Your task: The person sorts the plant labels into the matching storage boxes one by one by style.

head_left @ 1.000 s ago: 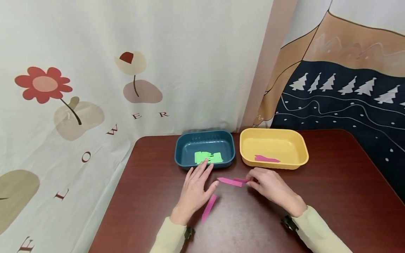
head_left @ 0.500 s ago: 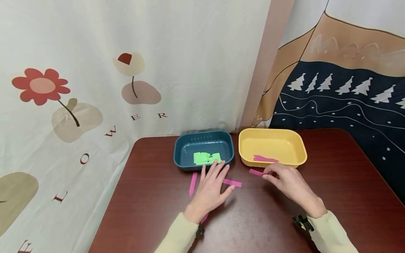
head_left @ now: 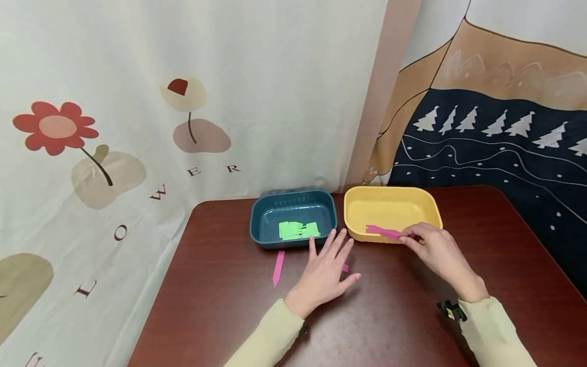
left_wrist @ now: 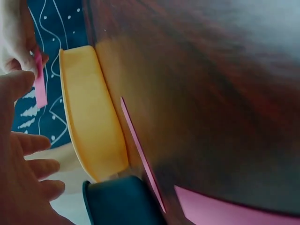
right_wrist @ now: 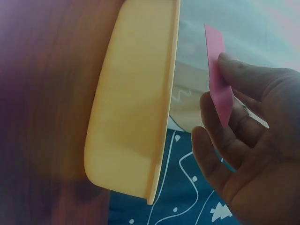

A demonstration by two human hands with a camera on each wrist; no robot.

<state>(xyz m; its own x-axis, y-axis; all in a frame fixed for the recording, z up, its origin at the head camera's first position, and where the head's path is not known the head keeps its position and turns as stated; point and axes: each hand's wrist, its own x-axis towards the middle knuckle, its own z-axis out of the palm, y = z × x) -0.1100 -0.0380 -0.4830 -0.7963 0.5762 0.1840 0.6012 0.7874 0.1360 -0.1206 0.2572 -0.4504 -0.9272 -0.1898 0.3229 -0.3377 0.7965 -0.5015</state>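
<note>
My right hand (head_left: 442, 262) pinches a pink plant label (right_wrist: 219, 77), a flat strip pointed at one end, between thumb and fingers. It holds the label above the front rim of the yellow tray (head_left: 399, 207). Inside that tray lie other pink labels (head_left: 372, 229), partly covered by the held one in the head view. My left hand (head_left: 323, 280) has its fingers spread over the table in front of the trays. A pink label (head_left: 346, 267) shows just past its fingers, mostly hidden by the hand. Another pink label (head_left: 278, 268) lies left of that hand.
Left of the yellow tray stands a dark blue tray (head_left: 293, 203) with several bright green pieces (head_left: 298, 230) in it. Both trays are near the back of the brown table (head_left: 211, 285). A printed curtain (head_left: 275, 102) hangs behind.
My right hand has carried its pink label right and up from the table to over the yellow tray's rim. My left hand has slid right, uncovering one label at the left.
</note>
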